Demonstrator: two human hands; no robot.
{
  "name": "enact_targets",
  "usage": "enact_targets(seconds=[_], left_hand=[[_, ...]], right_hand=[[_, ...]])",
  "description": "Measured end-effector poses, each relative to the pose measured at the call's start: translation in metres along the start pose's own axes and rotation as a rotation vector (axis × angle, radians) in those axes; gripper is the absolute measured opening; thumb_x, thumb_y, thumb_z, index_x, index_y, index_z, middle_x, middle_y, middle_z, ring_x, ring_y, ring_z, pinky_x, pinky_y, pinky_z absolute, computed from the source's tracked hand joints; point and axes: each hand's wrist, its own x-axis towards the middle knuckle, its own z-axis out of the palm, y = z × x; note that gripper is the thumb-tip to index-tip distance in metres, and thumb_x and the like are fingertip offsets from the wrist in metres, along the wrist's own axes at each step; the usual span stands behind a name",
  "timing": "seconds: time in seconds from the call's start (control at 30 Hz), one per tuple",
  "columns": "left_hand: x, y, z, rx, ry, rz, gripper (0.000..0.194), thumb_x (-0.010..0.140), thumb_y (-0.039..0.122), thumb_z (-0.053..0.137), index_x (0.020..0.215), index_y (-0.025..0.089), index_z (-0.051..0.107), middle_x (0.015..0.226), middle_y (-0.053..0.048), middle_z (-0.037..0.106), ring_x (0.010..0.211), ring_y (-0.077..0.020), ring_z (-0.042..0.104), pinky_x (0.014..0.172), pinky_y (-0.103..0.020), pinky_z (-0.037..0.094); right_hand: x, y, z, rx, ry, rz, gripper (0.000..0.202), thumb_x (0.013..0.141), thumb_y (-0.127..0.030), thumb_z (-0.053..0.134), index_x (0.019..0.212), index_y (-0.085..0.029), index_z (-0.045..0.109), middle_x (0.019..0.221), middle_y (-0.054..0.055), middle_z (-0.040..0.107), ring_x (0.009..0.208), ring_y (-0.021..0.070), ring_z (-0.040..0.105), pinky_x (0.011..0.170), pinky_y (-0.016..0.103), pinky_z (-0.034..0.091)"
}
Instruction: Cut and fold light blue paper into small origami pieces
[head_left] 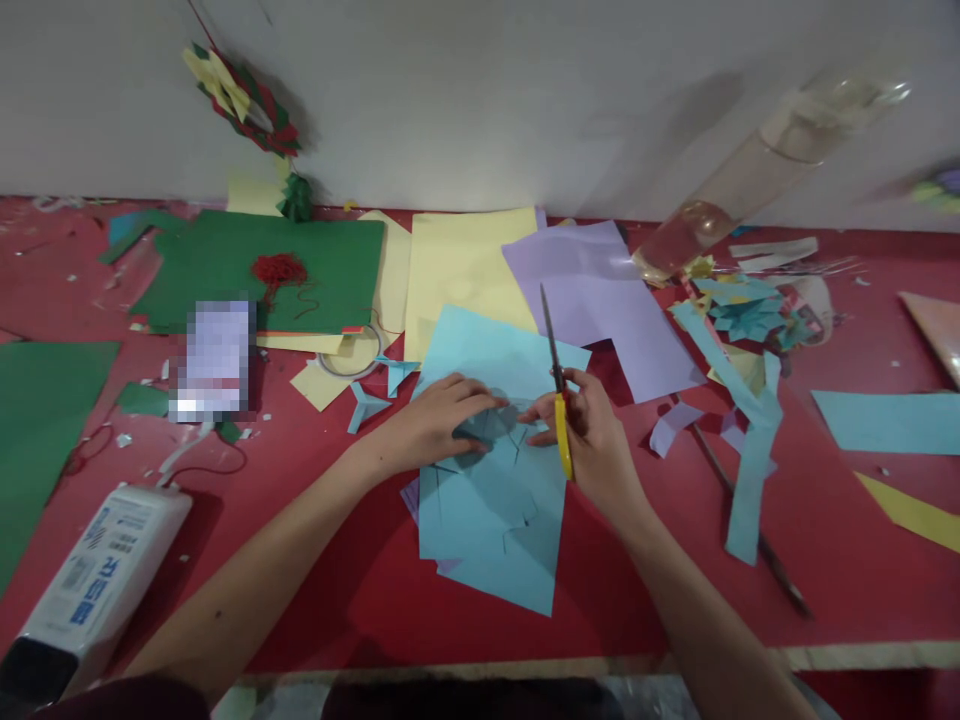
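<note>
One pair of scissors [562,437] grasped in right hand [595,437], blades pointed forward; light-blue paper [487,530] laid fore-and-aft on tabletop [337,600] beneath both hands; whether paper pinched by left hand [439,420] cannot be told.

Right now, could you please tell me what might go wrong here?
The right hand holds the scissors while reaching in near the left hand; they might nick it or the light blue paper.
The bottle, with liquid inside, stands by the purple paper; a knock could wet it.
</note>
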Motion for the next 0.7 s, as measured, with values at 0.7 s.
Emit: enact_targets(seconds=[0.7], left_hand=[[-0.003,-0.006,-0.001,-0.003,0.257,-0.021,0.020,0.100,0.026,0.047,0.104,0.020,0.065,0.107,-0.006,0.071,0.100,-0.0183,0.065,0.087,-0.031,0.049]], right_hand=[[0.002,-0.016,0.013,0.084,0.097,-0.008,0.044,0.074,-0.042,0.078,0.108,-0.027,0.053,0.072,-0.004,0.065,0.050,0.0116,0.059,0.038,0.020,0.041]])
